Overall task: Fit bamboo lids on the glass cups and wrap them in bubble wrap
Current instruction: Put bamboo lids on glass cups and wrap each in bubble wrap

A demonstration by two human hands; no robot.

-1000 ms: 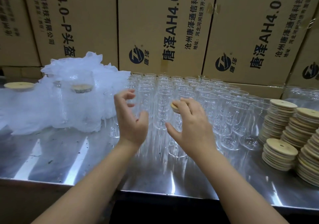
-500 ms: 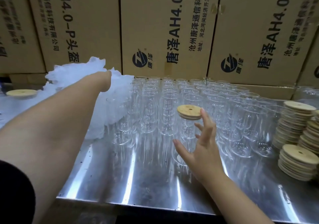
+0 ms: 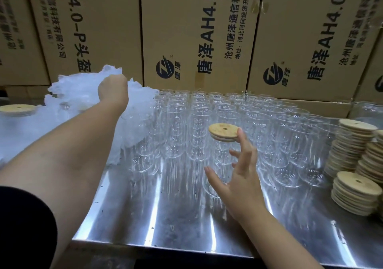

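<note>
Bamboo lid (image 3: pixel 223 131) sits on the front glass cup (image 3: pixel 221 165). Right hand (image 3: pixel 238 179) is open, fingers spread just beside the cup, one fingertip at the lid rim; probably steadying it. Left hand (image 3: pixel 113 88) reaches into the bubble wrap (image 3: pixel 83 90), well left of the cup. Its grip is hidden, presumably fetching a sheet.

Printed cardboard boxes (image 3: pixel 196 30) stand beyond the left hand (image 3: pixel 112 90) and right hand (image 3: pixel 242 177); a steel tabletop (image 3: pixel 176 223) lies beneath both.
</note>
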